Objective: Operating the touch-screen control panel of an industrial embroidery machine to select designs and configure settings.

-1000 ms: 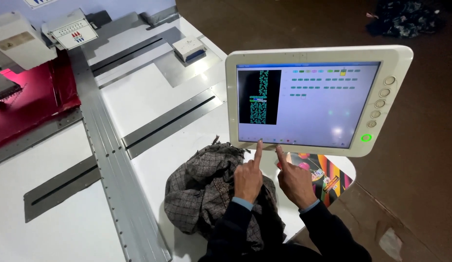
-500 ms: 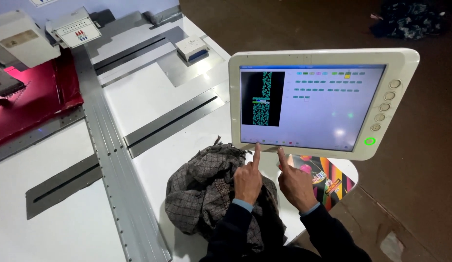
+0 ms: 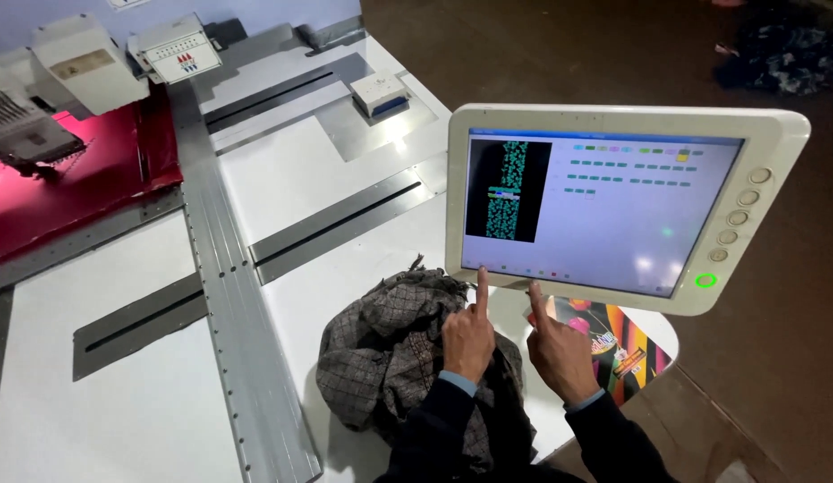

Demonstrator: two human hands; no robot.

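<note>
Pointing: both hands' index fingertips [image 3: 482,274] touching touchscreen panel [image 3: 613,201] lower edge.

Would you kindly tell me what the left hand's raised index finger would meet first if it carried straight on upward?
The left hand points its index finger up at the white-framed touchscreen monitor; it would most likely meet the screen's bottom edge first, though whether the fingertip already touches it is unclear.

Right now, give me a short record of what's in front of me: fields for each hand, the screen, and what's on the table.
left hand: index finger raised to the lower edge of the touchscreen panel
right hand: index finger pointing at the same lower edge
screen: lit, dark pattern strip at left, rows of small coloured marks
under hands: crumpled checked cloth
table: white, with grey metal rails
far left: red fabric under machine head
</note>
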